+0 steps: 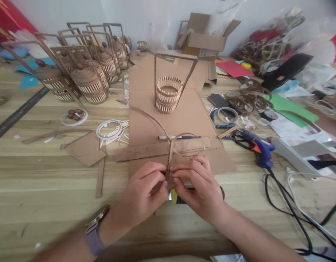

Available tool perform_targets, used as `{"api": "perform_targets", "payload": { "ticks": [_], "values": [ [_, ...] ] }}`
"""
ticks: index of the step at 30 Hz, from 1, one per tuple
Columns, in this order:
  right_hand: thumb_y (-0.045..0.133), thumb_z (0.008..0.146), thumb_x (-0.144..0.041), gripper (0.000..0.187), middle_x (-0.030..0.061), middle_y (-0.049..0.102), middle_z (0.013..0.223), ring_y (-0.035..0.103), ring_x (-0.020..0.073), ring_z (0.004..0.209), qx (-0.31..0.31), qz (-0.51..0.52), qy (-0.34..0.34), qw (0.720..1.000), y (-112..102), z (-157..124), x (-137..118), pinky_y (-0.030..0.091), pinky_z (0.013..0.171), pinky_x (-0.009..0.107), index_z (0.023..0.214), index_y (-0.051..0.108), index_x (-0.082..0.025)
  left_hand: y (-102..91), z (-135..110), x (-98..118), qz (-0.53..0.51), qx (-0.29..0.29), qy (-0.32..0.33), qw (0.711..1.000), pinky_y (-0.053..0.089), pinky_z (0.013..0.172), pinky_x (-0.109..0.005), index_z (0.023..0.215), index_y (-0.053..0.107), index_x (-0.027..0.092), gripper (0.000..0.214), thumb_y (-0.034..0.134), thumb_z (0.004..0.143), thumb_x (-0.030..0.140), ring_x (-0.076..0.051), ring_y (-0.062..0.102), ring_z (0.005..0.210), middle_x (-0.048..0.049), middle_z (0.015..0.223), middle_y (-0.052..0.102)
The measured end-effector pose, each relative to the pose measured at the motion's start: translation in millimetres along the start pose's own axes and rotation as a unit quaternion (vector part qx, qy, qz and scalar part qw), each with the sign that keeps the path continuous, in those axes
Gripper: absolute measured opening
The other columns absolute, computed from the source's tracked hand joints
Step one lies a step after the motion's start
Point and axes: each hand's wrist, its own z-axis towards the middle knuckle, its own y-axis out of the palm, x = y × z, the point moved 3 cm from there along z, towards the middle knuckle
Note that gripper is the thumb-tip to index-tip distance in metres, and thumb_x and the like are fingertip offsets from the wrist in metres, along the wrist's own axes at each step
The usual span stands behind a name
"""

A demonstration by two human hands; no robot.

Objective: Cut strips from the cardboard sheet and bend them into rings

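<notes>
My left hand (pixel 149 189) and my right hand (pixel 198 183) meet at the near end of a thin corrugated cardboard strip (pixel 170 151). Fingers of both hands pinch it, one hand on each side. Farther up, the strip parts: one length bends away to the left, and a thin peeled layer (pixel 187 135) curls to the right. Beneath lies a flat cardboard piece (pixel 146 150) with a pen (pixel 181 137) across it. Partly hidden under my right hand is a yellow and black tool (pixel 179 196). A small stick-walled basket (pixel 168 95) with a tall cardboard handle stands beyond.
Several lidded baskets (pixel 88 85) with handles crowd the back left. On the left lie tape rings (pixel 109 130), loose sticks (pixel 120 133) and cardboard scraps (pixel 84 147). A blue glue gun (pixel 258 147) with cords sits right, near coiled strips (pixel 247 98). An open box (pixel 206 40) stands behind.
</notes>
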Motion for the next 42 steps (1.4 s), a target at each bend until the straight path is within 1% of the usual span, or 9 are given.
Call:
{"api": "perform_targets", "payload": {
  "ticks": [3, 6, 10, 17, 21, 26, 30, 35, 42],
  "values": [
    [0.058, 0.09, -0.009, 0.015, -0.0015, 0.076, 0.088, 0.069, 0.0125, 0.077, -0.005, 0.0, 0.0, 1.0, 0, -1, 1, 0.044, 0.09, 0.037, 0.091, 0.058, -0.024, 0.1, 1, 0, -0.002, -0.003, -0.006, 1.0, 0.054, 0.076, -0.023, 0.076, 0.055, 0.02, 0.018, 0.048, 0.088, 0.008, -0.014, 0.065, 0.084, -0.005, 0.091, 0.066],
    [0.059, 0.09, -0.01, 0.013, 0.0012, 0.076, 0.091, 0.07, 0.0132, 0.081, -0.005, -0.007, -0.012, 1.0, -1, -2, 2, 0.045, 0.09, 0.036, 0.093, 0.059, -0.023, 1.4, 2, -1, -0.01, -0.013, -0.027, 1.0, 0.054, 0.079, -0.025, 0.082, 0.057, 0.019, 0.013, 0.05, 0.09, 0.013, -0.016, 0.065, 0.088, -0.0055, 0.093, 0.066],
    [0.057, 0.092, -0.01, 0.012, 0.0059, 0.076, 0.102, 0.07, 0.0162, 0.092, -0.008, -0.036, -0.024, 0.999, -1, -3, 0, 0.045, 0.093, 0.038, 0.096, 0.059, -0.022, 4.3, 0, -5, 0.002, -0.034, -0.073, 0.997, 0.052, 0.068, -0.026, 0.09, 0.059, 0.019, 0.007, 0.054, 0.094, 0.022, -0.017, 0.063, 0.076, -0.0029, 0.083, 0.066],
    [0.058, 0.094, -0.011, 0.011, 0.0032, 0.078, 0.103, 0.071, 0.0144, 0.093, -0.018, -0.105, -0.059, 0.993, 3, -5, -6, 0.035, 0.104, 0.037, 0.097, 0.06, -0.021, 6.0, -2, -1, 0.008, -0.034, -0.09, 0.995, 0.046, 0.061, -0.023, 0.085, 0.059, 0.019, 0.015, 0.048, 0.094, 0.016, -0.014, 0.062, 0.066, -0.0004, 0.075, 0.067],
    [0.057, 0.095, -0.013, 0.01, 0.0031, 0.078, 0.106, 0.071, 0.0145, 0.096, -0.019, -0.113, -0.058, 0.992, 7, -10, -7, 0.031, 0.109, 0.038, 0.1, 0.063, -0.02, 7.7, -5, -1, -0.007, -0.045, -0.109, 0.993, 0.042, 0.058, -0.021, 0.077, 0.055, 0.019, 0.021, 0.045, 0.096, 0.016, -0.012, 0.058, 0.061, 0.0014, 0.069, 0.062],
    [0.057, 0.096, -0.015, 0.008, 0.0021, 0.079, 0.102, 0.071, 0.0135, 0.09, -0.008, -0.117, -0.057, 0.992, 8, -10, -8, 0.034, 0.108, 0.037, 0.097, 0.062, -0.021, 10.7, -6, -4, -0.042, -0.059, -0.12, 0.99, 0.04, 0.057, -0.019, 0.076, 0.054, 0.018, 0.024, 0.045, 0.099, 0.018, -0.01, 0.054, 0.058, 0.003, 0.067, 0.059],
    [0.056, 0.096, -0.015, 0.008, 0.0016, 0.079, 0.099, 0.071, 0.013, 0.084, -0.011, -0.114, -0.051, 0.992, 7, -7, -8, 0.036, 0.104, 0.037, 0.094, 0.059, -0.021, 10.6, -5, -5, -0.033, -0.054, -0.106, 0.992, 0.037, 0.056, -0.019, 0.073, 0.052, 0.018, 0.027, 0.044, 0.098, 0.017, -0.009, 0.051, 0.056, 0.0035, 0.064, 0.057],
    [0.057, 0.093, -0.011, 0.012, 0.0009, 0.079, 0.098, 0.071, 0.0131, 0.084, -0.012, -0.08, -0.035, 0.996, 5, -6, -6, 0.037, 0.102, 0.038, 0.091, 0.056, -0.023, 8.9, -4, -5, -0.017, -0.056, -0.088, 0.994, 0.037, 0.057, -0.019, 0.069, 0.052, 0.018, 0.027, 0.047, 0.095, 0.015, -0.01, 0.052, 0.057, 0.0028, 0.063, 0.057],
    [0.057, 0.094, -0.011, 0.011, 0.0021, 0.078, 0.098, 0.071, 0.0134, 0.085, -0.011, -0.078, -0.041, 0.996, 4, -6, -4, 0.036, 0.104, 0.039, 0.093, 0.057, -0.022, 12.5, -2, -11, -0.06, -0.067, -0.135, 0.987, 0.041, 0.058, -0.018, 0.078, 0.059, 0.018, 0.024, 0.046, 0.098, 0.02, -0.01, 0.055, 0.06, 0.0028, 0.068, 0.061]
  ]
}}
